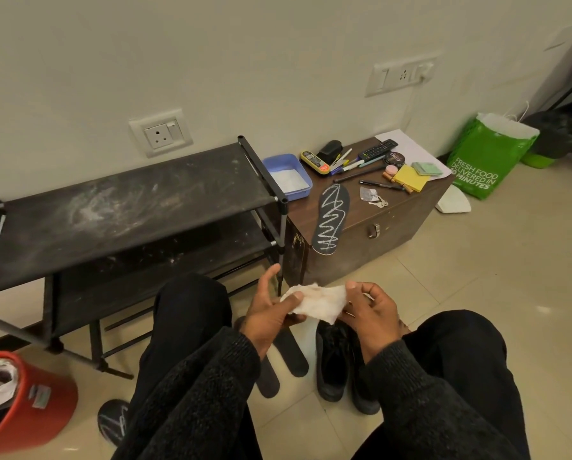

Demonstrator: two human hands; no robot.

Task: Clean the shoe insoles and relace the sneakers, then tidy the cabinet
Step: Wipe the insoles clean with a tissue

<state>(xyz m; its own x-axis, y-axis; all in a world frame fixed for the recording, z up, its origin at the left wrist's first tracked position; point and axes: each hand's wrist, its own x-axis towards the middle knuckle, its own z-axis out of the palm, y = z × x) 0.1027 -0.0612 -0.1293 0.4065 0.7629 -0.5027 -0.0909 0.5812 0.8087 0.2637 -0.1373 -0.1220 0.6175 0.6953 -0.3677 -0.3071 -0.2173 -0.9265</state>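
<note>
Cloth (316, 302), soft and limp, stretches between my left hand (271, 310) and right hand (369, 308), each pinching 1 end; I'd grip it bunched for wiping. Farther off, an insole (332, 219), black, scribbled white, likely light and bendy, overhangs the cabinet (374, 224).
</note>
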